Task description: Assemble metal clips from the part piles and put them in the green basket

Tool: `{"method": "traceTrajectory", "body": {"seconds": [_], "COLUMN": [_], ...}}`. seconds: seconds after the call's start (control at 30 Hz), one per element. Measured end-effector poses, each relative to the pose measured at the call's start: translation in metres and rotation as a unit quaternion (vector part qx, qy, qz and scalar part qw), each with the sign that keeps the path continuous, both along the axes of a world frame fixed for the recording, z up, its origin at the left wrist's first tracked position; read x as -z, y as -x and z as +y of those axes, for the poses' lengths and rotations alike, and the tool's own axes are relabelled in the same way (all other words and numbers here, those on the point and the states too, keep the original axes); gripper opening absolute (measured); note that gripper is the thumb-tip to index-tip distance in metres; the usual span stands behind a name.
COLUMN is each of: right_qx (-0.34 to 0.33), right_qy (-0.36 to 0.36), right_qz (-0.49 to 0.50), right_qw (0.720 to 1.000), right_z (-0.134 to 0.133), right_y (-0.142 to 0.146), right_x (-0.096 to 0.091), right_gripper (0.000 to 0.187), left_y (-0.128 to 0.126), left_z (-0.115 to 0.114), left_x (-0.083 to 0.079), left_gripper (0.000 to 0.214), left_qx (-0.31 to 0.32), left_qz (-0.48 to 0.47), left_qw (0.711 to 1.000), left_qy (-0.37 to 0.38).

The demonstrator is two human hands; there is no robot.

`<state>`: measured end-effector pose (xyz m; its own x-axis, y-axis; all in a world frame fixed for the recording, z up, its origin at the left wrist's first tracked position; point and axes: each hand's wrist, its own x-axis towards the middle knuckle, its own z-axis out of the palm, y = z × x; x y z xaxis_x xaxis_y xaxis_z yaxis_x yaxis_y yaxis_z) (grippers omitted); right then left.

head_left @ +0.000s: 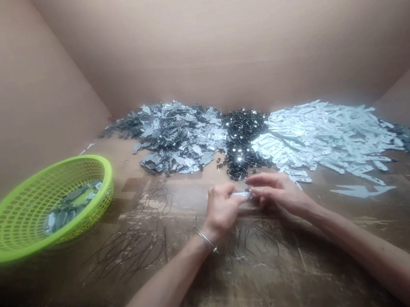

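The left hand (221, 208) is curled closed around a small pale strip (240, 195), which sticks out from its fingers toward the right hand (279, 193). The strip's long axis runs nearly level across the view, pointing from one hand to the other, and its far end, which looks dark, sits right at the right hand's fingertips (252, 191). That hand is curled and nearly closed, but whether it grips the strip is too small to tell. A metal bangle (205, 239) circles the left wrist. Loose black wires (133, 242) lie on the bench (324, 264) under and beside both forearms. Just past the hands sits a heap of small black parts (244, 139), between a heap of grey metal pieces (175, 137) and a heap of white strips (323, 137). A green plastic basket (23, 213) holding grey pieces (71, 208) sits farther left, and cardboard walls (246, 22) rise behind.
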<state>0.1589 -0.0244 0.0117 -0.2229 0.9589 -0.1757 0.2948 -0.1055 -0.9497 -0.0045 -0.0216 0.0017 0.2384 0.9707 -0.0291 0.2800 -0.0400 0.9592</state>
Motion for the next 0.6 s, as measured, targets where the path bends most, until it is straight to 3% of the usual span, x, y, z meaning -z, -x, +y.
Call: {"method": "traceTrajectory", "body": {"seconds": [0.17, 0.27, 0.43, 0.6], "right_qx": [-0.006, 0.017, -0.011, -0.047], "right_qy": [0.033, -0.005, -0.188, -0.243], "right_qz": [-0.006, -0.042, -0.136, -0.18], "right_qw": [0.999, 0.999, 0.973, 0.952], "right_z": [-0.003, -0.004, -0.005, -0.002], "right_y": [0.006, 0.008, 0.007, 0.01], "right_x": [0.003, 0.003, 0.006, 0.006], "right_gripper": [0.027, 0.028, 0.032, 0.03], "left_y": [0.0, 0.001, 0.004, 0.004], "left_z": [0.005, 0.006, 0.007, 0.008], "left_x": [0.005, 0.007, 0.014, 0.014], "left_gripper": [0.018, 0.017, 0.016, 0.016], "left_qx": [-0.018, -0.034, -0.026, -0.026], "left_qz": [-0.126, -0.16, -0.194, -0.193], "left_qw": [0.972, 0.948, 0.939, 0.936], "left_qy": [0.197, 0.272, 0.285, 0.295]}}
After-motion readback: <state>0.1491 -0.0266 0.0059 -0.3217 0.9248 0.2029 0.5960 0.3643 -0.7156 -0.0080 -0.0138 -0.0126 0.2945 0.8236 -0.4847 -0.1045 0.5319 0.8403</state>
